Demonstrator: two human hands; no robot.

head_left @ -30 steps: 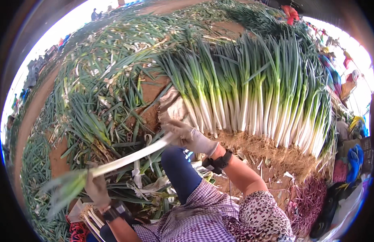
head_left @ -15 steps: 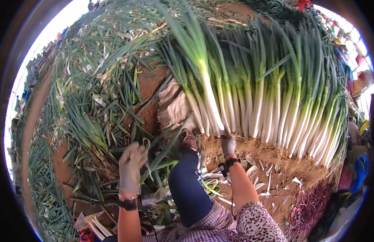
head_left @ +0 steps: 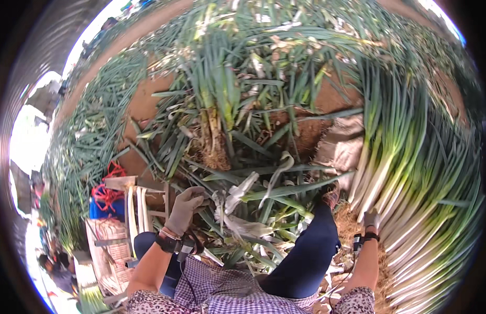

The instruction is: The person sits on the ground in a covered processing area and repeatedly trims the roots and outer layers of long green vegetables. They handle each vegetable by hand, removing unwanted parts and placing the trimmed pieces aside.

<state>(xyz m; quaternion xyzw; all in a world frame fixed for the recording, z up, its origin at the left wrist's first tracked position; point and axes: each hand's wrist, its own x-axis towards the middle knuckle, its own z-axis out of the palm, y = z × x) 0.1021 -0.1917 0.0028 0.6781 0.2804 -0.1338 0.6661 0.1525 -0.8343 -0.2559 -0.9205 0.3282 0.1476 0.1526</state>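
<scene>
A long row of green onions [head_left: 410, 225] lies on the right, white shafts and rooty ends toward me, dark green leaves away. My right hand [head_left: 371, 219], in a light glove, is closed at the root end of a thick green onion [head_left: 383, 166] lying on the row's left end; its fingertips are partly hidden. Over cut leaves in front of my lap, my left hand [head_left: 185, 211], also gloved, hovers with fingers loosely bent and apart, nothing visible in it. A bunch of untrimmed green onions [head_left: 212, 133] with yellowed stems and roots lies beyond it.
Loose leaves [head_left: 253, 141] litter the ground around my legs. By my left knee are a wooden frame [head_left: 122, 182] with white stalks, red string [head_left: 108, 193] and a pinkish woven basket [head_left: 106, 235]. A beige cloth sack [head_left: 340, 144] lies beside the row.
My view has turned left, so the row sits further right and the basket and wooden frame show. My right hand stays at the root end; the left remains raised, its fingers now looser.
</scene>
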